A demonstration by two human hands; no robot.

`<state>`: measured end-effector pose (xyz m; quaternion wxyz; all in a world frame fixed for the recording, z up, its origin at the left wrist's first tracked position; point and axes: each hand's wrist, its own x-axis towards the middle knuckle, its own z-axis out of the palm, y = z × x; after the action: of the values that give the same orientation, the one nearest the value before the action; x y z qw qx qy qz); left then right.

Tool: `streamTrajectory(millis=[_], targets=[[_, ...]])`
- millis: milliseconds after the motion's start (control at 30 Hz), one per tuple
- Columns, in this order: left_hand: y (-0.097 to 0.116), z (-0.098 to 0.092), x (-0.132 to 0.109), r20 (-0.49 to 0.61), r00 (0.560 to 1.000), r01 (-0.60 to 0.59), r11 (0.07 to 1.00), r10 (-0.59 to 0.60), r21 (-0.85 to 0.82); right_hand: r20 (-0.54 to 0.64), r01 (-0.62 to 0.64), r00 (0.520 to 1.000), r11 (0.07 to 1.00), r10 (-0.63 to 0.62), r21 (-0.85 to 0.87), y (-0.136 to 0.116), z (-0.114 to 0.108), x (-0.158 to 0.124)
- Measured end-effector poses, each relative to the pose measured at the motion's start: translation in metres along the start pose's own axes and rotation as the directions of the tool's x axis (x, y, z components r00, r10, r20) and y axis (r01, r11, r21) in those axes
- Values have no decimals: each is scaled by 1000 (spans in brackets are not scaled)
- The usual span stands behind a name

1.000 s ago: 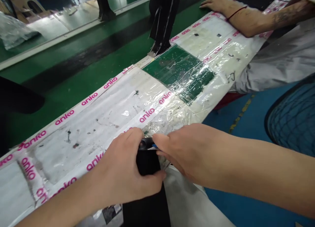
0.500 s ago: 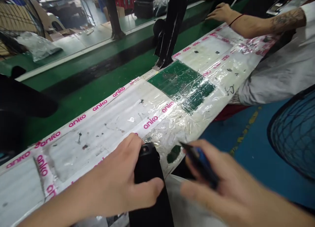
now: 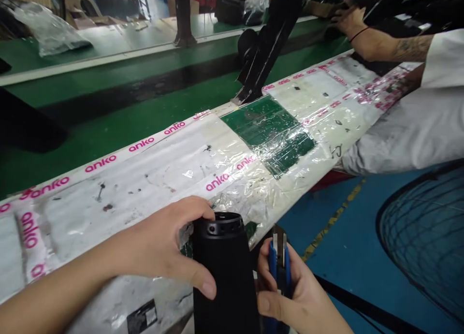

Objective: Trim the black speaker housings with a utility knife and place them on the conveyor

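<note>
My left hand [image 3: 163, 249] grips a black tapered plastic tube [image 3: 224, 271] near its open top rim, holding it upright against the front edge of the taped workbench [image 3: 145, 179]. Just right of the tube, my right hand [image 3: 290, 295] is closed around a blue-handled cutter [image 3: 279, 264] whose blade end points up. The tube's lower part runs out of the picture.
The bench is covered in white sheet, clear film and pink "anko" tape, with a green patch [image 3: 270, 131]. A green conveyor [image 3: 126, 107] runs behind it. Another person's arm [image 3: 384, 44] reaches over the far right end. A black wire fan guard [image 3: 424, 237] stands at right over the blue floor.
My right hand pulled the cutter away from the tube's top and drew back toward me, beside the tube. My left hand raised the tube so its open rim shows.
</note>
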<state>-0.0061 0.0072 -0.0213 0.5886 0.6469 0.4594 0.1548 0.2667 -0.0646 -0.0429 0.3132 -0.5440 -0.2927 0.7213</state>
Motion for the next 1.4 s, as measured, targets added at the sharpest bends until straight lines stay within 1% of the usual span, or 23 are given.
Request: streamTrajectory(millis=[67, 133, 200, 267, 333, 400, 433, 467, 500, 533, 567, 600, 633, 667, 700, 733, 767, 833, 900, 1100, 1200, 1333, 1400], targets=[[-2, 11, 3, -39, 993, -113, 993, 112, -24, 6, -8, 1000, 1000, 8, -1, 1, -5, 1], [1, 22, 2, -110, 975, -194, 981, 193, 0, 24, -7, 1000, 1000, 8, -8, 2, -8, 3], [10, 31, -1, -218, 949, -216, 974, 226, 69, 50, 8, 999, 1000, -7, -19, 3, -6, 6], [20, 36, -6, -318, 926, -163, 976, 202, 145, 76, 17, 997, 999, -15, -35, 7, 0, 7], [28, 36, -11, -365, 920, -71, 975, 145, 209, 107, 1, 994, 999, 4, -47, 11, 6, 6], [31, 30, -13, -328, 942, 16, 969, 68, 247, 116, 17, 993, 992, -2, -128, 12, 8, 4], [31, 25, -13, -290, 957, 47, 967, 28, 250, 117, 63, 992, 971, -36, -232, 10, 8, 3], [30, 19, -12, -236, 972, 71, 967, -12, 243, 128, 143, 987, 915, -102, -378, 5, 6, 3], [28, 14, -10, -183, 982, 82, 970, -40, 228, 165, 255, 967, 800, -196, -543, -1, 4, 4], [25, 9, -7, -145, 988, 81, 975, -51, 208, 232, 374, 925, 616, -300, -693, -10, 1, 6], [23, 6, -5, -123, 991, 72, 980, -49, 188, 330, 480, 859, 390, -392, -786, -19, 0, 9], [20, 3, -2, -114, 993, 57, 984, -37, 171, 440, 554, 777, 156, -450, -818, -29, -1, 13], [18, 2, 0, -113, 993, 45, 987, -27, 154, 536, 588, 698, -47, -474, -807, -38, 0, 16], [17, 2, 1, -115, 993, 38, 990, -23, 133, 614, 598, 638, -203, -465, -776, -46, 3, 20], [16, 3, 2, -117, 993, 36, 993, -23, 111, 668, 595, 599, -312, -443, -741, -53, 6, 23], [15, 4, 3, -110, 994, 39, 995, -29, 89, 701, 588, 582, -382, -413, -713, -58, 10, 26], [14, 5, 3, -104, 994, 43, 997, -36, 69, 722, 584, 577, -425, -381, -691, -61, 15, 28], [13, 6, 3, -95, 995, 46, 998, -42, 44, 744, 580, 577, -472, -337, -664, -65, 21, 30], [12, 6, 3, -89, 995, 50, 998, -47, 31, 759, 586, 575, -494, -305, -642, -65, 24, 31], [12, 4, 4, -78, 996, 54, 998, -52, 22, 762, 616, 608, -473, -223, -630, -66, 16, 31], [15, 4, 5, -80, 996, 44, 998, -41, 32, 758, 605, 611, -483, -227, -633, -65, 15, 29], [14, 4, 4, -75, 997, 17, 999, -15, 33, 750, 562, 609, -527, -257, -637, -63, 18, 30], [11, 4, 4, -71, 997, 10, 1000, -9, 24, 747, 560, 606, -522, -272, -644, -61, 18, 33]])
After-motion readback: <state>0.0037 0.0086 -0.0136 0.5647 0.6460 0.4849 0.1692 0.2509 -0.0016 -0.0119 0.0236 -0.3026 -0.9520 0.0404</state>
